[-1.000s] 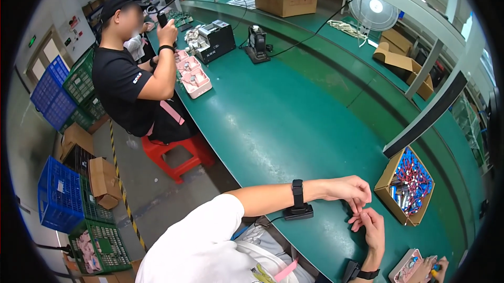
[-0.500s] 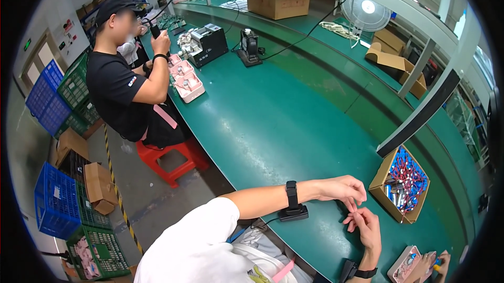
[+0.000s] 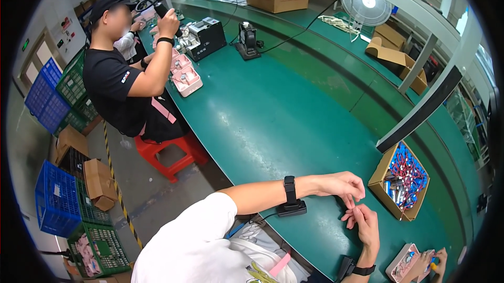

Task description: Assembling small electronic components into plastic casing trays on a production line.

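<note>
My left hand (image 3: pixel 341 185) reaches in from the left above the green table, its fingers bent and drawn together. Just below it, my right hand (image 3: pixel 366 225) curls its fingers, and the fingertips of both hands meet. Whatever may be pinched between them is hidden or too small to make out. Black straps circle both wrists. Beside my hands, to the right, stands an open cardboard box (image 3: pixel 385 199) full of blue cylindrical cells (image 3: pixel 397 168) with red and black wires.
At lower right, another person's hands (image 3: pixel 418 268) work by a pink tray (image 3: pixel 401 262). A co-worker (image 3: pixel 118 68) in black sits at far left by pink trays (image 3: pixel 190 87) and a black box-shaped device (image 3: pixel 207 41). A shelf post (image 3: pixel 420 107) rises behind the cardboard box.
The co-worker's raised hand and dark handheld tool have moved up and slightly right. My hands stay almost in place, fingertips still together. The view has shifted slightly.
</note>
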Demonstrator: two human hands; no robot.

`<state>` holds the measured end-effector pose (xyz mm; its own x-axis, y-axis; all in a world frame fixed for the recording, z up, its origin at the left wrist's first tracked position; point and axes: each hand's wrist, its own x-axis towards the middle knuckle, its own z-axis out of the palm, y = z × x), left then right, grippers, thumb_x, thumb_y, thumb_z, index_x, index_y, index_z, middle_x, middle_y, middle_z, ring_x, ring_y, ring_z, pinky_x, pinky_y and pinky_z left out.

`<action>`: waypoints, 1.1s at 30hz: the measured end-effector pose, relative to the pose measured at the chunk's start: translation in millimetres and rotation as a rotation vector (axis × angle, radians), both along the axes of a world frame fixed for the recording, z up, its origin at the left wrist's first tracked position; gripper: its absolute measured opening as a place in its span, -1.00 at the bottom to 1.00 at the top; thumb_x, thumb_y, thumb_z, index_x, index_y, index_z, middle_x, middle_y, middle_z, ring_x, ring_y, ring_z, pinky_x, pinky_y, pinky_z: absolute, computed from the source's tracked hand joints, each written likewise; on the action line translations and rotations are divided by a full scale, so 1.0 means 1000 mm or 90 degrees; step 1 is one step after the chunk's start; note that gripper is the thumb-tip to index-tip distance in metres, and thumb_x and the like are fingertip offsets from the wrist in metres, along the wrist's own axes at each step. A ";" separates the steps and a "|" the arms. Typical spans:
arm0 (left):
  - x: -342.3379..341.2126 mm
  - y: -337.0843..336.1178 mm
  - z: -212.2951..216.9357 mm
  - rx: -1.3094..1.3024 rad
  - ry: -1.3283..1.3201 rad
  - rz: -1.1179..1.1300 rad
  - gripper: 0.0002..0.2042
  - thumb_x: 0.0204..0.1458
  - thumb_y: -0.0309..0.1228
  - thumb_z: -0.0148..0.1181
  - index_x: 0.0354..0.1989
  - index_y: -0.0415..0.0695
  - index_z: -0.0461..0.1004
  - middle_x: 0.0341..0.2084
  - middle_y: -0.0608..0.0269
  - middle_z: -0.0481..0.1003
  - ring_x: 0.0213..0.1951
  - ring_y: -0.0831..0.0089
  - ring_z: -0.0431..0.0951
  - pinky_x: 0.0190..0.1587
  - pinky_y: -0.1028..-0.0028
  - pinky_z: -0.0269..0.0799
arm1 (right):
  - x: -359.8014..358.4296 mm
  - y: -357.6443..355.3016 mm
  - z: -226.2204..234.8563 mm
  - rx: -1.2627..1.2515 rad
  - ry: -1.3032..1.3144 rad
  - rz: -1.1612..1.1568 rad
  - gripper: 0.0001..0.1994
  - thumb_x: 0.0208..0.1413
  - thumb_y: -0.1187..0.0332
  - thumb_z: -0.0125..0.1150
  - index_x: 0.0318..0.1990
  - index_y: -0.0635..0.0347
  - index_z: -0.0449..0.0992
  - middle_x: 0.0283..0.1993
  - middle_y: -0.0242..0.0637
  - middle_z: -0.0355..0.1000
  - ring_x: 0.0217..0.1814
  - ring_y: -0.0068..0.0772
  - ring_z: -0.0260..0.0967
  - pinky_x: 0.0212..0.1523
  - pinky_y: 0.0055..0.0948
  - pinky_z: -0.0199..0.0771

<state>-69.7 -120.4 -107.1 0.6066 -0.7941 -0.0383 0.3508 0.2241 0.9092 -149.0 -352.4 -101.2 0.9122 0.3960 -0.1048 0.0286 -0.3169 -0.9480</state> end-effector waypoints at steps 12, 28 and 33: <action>-0.002 0.000 0.003 -0.004 -0.001 -0.010 -0.78 0.31 -0.39 0.24 -0.04 -0.32 0.52 -0.14 0.10 0.55 -0.19 0.32 0.67 -0.11 0.39 0.69 | -0.003 0.003 0.005 -0.032 -0.014 0.015 -0.78 0.44 0.41 0.10 -0.17 0.40 0.60 -0.37 -0.19 0.66 -0.52 -0.60 0.43 -0.47 -0.57 0.44; 0.010 0.013 0.016 -0.015 0.042 0.056 -0.76 0.31 -0.36 0.26 -0.04 -0.32 0.52 -0.17 0.05 0.56 -0.24 0.30 0.69 -0.17 0.39 0.69 | -0.001 0.006 0.008 -0.036 0.006 0.015 -0.82 0.40 0.39 0.16 -0.15 0.36 0.59 -0.36 -0.21 0.65 -0.52 -0.62 0.41 -0.49 -0.60 0.41; 0.009 0.023 0.017 0.015 -0.009 0.149 -0.77 0.33 -0.33 0.25 -0.06 -0.29 0.55 -0.27 0.11 0.58 -0.34 0.35 0.68 -0.28 0.42 0.66 | -0.001 0.006 0.007 -0.042 0.022 0.015 -0.83 0.38 0.39 0.20 -0.13 0.36 0.60 -0.35 -0.24 0.66 -0.50 -0.66 0.40 -0.47 -0.61 0.41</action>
<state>-60.7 -97.8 -90.5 0.7744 -0.6311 -0.0461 0.2797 0.2761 0.9195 -149.9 -346.7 -94.7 0.8979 0.4093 -0.1620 0.0053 -0.3779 -0.9258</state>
